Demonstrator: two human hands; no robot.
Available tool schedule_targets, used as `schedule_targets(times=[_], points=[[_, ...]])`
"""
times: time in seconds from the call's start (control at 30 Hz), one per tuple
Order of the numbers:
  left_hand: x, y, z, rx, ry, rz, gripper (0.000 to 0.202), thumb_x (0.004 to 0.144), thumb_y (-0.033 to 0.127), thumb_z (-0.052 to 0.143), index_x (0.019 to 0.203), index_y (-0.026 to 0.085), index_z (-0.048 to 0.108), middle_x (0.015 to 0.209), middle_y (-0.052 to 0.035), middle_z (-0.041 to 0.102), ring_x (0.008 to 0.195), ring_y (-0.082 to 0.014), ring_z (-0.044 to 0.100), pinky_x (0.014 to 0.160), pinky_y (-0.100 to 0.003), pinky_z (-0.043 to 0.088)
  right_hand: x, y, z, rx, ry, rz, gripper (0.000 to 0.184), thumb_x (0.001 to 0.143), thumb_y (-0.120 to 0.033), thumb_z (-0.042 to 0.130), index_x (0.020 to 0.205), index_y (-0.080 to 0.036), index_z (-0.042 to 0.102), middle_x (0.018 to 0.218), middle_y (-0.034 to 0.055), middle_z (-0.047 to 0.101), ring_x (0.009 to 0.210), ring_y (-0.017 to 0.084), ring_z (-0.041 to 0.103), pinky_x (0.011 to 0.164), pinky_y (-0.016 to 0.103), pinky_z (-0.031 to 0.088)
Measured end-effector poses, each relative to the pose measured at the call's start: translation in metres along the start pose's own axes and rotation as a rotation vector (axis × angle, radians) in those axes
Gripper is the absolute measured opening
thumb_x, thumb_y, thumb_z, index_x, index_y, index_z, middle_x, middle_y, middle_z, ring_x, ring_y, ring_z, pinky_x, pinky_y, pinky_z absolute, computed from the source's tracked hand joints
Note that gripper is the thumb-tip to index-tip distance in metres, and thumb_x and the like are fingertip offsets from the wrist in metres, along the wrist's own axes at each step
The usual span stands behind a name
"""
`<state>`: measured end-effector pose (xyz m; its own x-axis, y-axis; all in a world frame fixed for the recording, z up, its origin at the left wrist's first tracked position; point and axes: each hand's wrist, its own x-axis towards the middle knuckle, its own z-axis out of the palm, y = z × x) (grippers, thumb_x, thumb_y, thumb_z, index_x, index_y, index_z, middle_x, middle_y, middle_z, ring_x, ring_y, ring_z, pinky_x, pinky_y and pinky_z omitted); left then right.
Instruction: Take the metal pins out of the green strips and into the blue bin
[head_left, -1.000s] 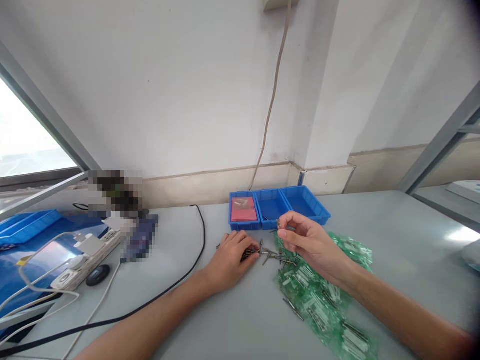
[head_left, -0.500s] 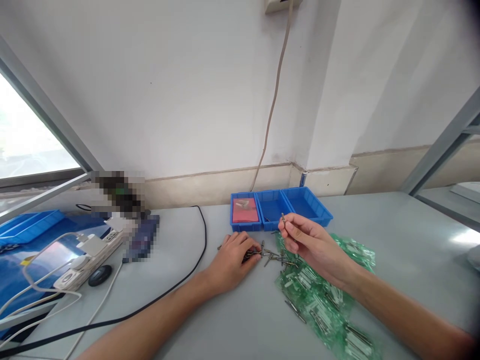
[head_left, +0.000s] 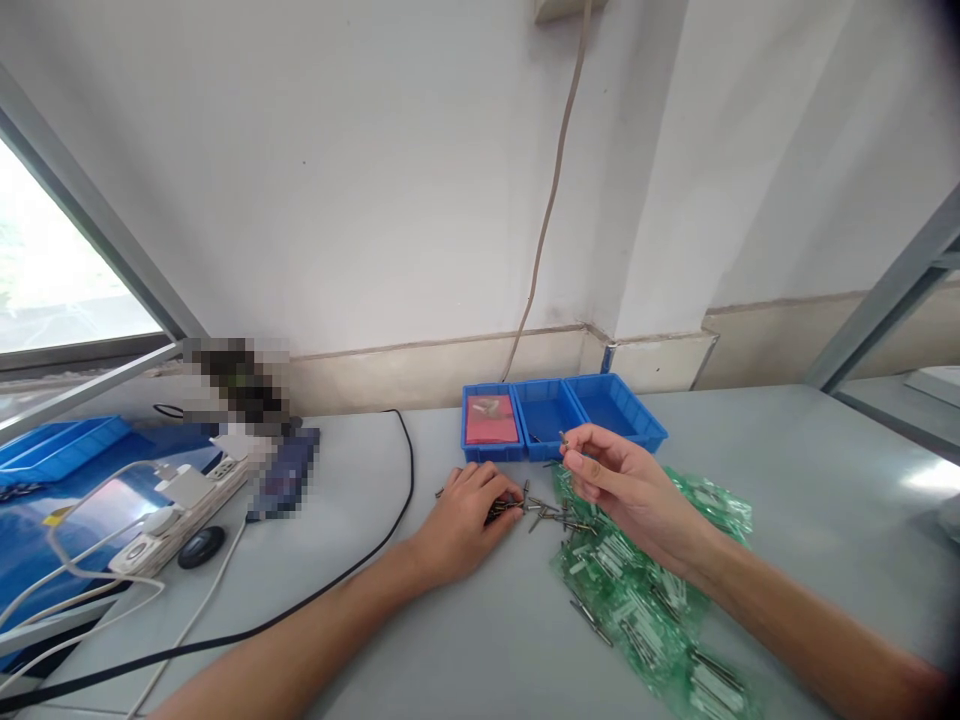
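Our right grip [head_left: 619,482] pinches a slender brownish metal pin [head_left: 563,438] between thumb and fingertips, in front of the middle rectangular blue plastic tray [head_left: 546,408]. Its visible end points upward; our fingers hide the rest of its long axis. Our left grip [head_left: 471,515] curls over dark metal pins [head_left: 498,509] on the grey tabletop [head_left: 480,640]; we cannot tell whether it clasps any.

Left grip [head_left: 466,518] low, palm-down, fingers [head_left: 480,477] curled; right grip [head_left: 626,488] higher, thumb [head_left: 589,468] and forefinger [head_left: 586,436] pinched.
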<state>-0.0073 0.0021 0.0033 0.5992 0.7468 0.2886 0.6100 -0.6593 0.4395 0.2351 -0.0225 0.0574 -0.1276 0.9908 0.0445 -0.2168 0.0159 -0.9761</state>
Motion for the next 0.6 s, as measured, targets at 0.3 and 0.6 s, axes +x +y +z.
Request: schedule_targets(times=[0.3,0.6], points=[[0.0008,0.0002,-0.0002,-0.01,0.0,0.008,0.006,0.105,0.025,0.066,0.111,0.024,0.066,0.112,-0.0021,0.068,0.103,-0.0226,0.06,0.091,-0.038,0.041,-0.002,-0.0034,0.0001,-0.026,-0.009,0.008,0.038,0.075,-0.046,0.095,0.085,-0.024,0.065,0.075,-0.0049,0.049,0.063,0.013,0.038,0.061,0.03,0.028],[-0.0001,0.0001,-0.0003,-0.005,-0.007,-0.003,0.006,0.105,0.026,0.065,0.111,0.025,0.066,0.112,-0.0021,0.067,0.104,-0.0229,0.06,0.092,-0.038,0.04,-0.0029,-0.0031,-0.001,0.001,-0.062,0.003,0.036,0.082,-0.049,0.09,0.088,-0.025,0.064,0.074,-0.0052,0.046,0.064,0.013,0.038,0.061,0.029,0.028]])
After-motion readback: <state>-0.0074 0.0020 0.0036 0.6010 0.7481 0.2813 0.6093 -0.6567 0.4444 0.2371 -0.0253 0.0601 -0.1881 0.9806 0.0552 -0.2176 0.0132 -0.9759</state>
